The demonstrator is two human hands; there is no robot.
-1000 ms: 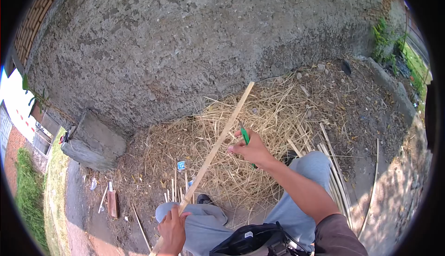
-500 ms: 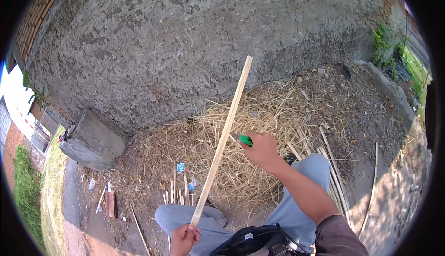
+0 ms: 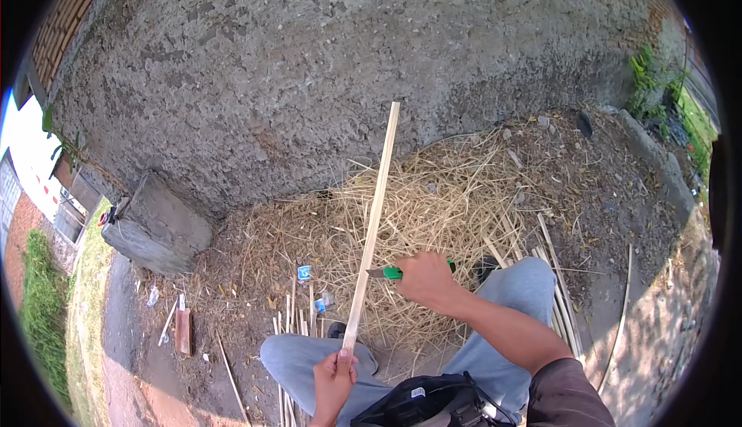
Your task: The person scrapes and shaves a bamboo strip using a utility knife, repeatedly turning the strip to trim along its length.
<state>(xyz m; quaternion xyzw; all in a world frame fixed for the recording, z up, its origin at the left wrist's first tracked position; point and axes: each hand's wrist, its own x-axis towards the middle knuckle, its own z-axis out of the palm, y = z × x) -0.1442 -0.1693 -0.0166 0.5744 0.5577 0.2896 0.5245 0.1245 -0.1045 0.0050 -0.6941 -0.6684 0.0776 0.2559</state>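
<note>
A long pale wooden strip [image 3: 376, 210] stands upright and slightly tilted in front of me, its lower end pinched in my left hand [image 3: 334, 381]. My right hand [image 3: 430, 278] is wrapped round a green-handled knife [image 3: 393, 273]. The blade points left and its tip is at the strip's edge, a little above my left hand; whether it touches cannot be told. Beneath both hands lies a heap of straw-like shavings [image 3: 433, 210], between my knees and the wall.
A rough grey wall [image 3: 294, 64] rises ahead. A concrete block [image 3: 158, 226] sits at the left. More strips lie by my right knee [image 3: 562, 296] and left knee [image 3: 290, 323]. Blue-and-white packets [image 3: 304, 273] and a brown piece [image 3: 183, 331] are on the ground.
My left hand has moved up and right, and the strip now stands steeper. My right hand has turned the knife so its blade points left, at the strip's lower part.
</note>
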